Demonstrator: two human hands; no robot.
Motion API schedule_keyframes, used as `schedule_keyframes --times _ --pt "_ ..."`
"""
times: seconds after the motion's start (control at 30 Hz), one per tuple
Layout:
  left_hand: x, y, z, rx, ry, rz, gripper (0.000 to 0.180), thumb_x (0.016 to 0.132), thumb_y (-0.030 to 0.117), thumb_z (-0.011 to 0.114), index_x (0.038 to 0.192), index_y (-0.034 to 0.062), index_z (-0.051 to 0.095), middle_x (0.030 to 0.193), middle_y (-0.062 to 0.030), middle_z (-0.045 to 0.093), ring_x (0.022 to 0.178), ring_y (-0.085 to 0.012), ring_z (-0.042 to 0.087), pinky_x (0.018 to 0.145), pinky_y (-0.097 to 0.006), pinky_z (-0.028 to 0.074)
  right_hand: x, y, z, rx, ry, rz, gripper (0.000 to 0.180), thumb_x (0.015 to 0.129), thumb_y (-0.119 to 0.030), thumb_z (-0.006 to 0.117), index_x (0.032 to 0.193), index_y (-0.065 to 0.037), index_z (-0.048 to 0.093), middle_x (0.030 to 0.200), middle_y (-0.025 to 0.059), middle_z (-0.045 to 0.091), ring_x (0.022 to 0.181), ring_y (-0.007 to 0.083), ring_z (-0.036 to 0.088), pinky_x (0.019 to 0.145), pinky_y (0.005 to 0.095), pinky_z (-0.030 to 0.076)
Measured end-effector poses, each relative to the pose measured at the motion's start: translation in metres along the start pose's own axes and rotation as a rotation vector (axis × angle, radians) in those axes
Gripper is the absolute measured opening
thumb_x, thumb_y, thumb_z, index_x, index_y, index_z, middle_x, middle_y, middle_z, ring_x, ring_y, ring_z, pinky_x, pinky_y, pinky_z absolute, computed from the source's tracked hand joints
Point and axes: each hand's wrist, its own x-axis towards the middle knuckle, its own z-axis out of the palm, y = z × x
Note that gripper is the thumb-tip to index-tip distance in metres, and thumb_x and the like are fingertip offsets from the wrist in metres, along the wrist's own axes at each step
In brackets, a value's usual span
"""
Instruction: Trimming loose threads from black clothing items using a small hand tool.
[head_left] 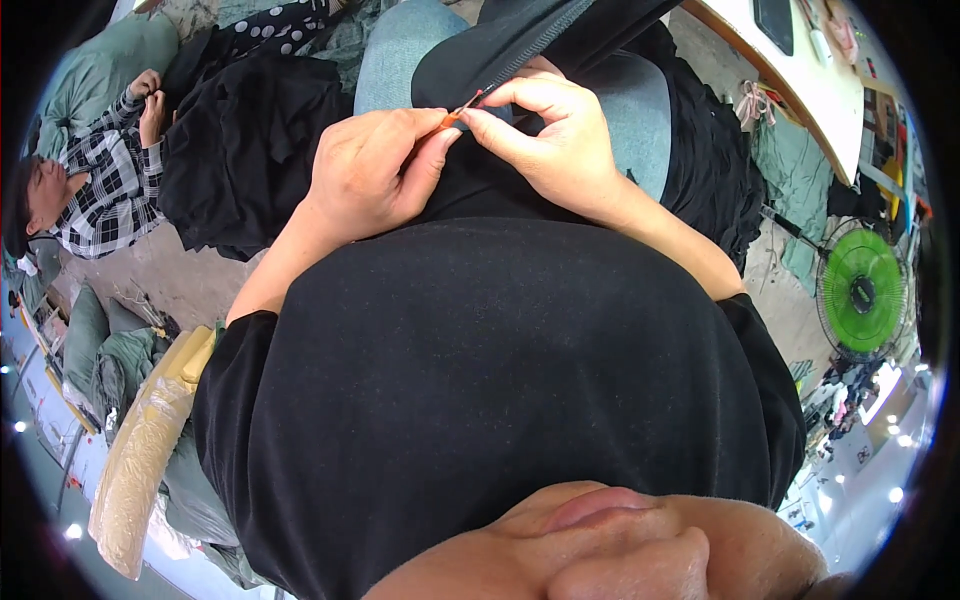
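Above my lap, my two hands meet at the lower end of a black cloth (560, 62) with a grey stitched seam along it. My left hand (372, 168) is closed, thumb and forefinger pinching a small orange thing (452, 119). A thin dark tip seems to run from it toward the seam; its exact kind is too small to tell. My right hand (560, 140) is closed on the cloth's edge, thumb and forefinger near that tip, other fingers partly hidden behind the cloth. My knees in blue jeans (640, 125) lie beneath.
Black cloth heaps (255, 150) lie on the left, beside another person in a checked shirt (105, 195). At the upper right is a pale table (800, 75) with a phone (773, 25). A green fan (862, 292) stands at right; a plastic-wrapped yellow chair back (145, 450) is at lower left.
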Motion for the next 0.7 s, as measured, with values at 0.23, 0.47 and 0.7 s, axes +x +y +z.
schedule_keyframes --times 0.23,0.47,0.7 --pt "0.011 0.010 0.002 -0.048 -0.001 -0.087 0.016 0.086 0.003 0.078 0.099 -0.0009 0.070 0.084 -0.0110 0.074 0.064 -0.0206 0.070 0.056 -0.028 0.054 0.002 -0.001 -0.002 -0.050 -0.025 -0.077 0.010 0.085 -0.011 0.079 0.092 -0.004 0.078 0.094 0.0078 0.076 0.096 0.0209 0.069 0.087 0.0351 0.052" --pt "0.018 0.010 0.003 -0.119 0.005 -0.130 0.014 0.087 0.002 0.077 0.100 -0.0009 0.070 0.079 -0.0084 0.071 0.059 -0.0161 0.067 0.054 -0.026 0.051 -0.001 0.004 -0.003 -0.122 -0.049 -0.074 0.013 0.085 -0.018 0.076 0.094 -0.009 0.079 0.097 0.0047 0.077 0.107 0.0224 0.065 0.101 0.0421 0.039" --pt "0.029 0.009 0.003 -0.139 0.001 -0.107 0.013 0.088 0.002 0.076 0.100 -0.0011 0.071 0.080 -0.0079 0.070 0.059 -0.0152 0.067 0.054 -0.025 0.050 -0.004 -0.001 -0.006 -0.219 -0.048 -0.072 0.014 0.085 -0.019 0.075 0.095 -0.010 0.079 0.098 0.0051 0.077 0.110 0.0231 0.064 0.102 0.0431 0.036"
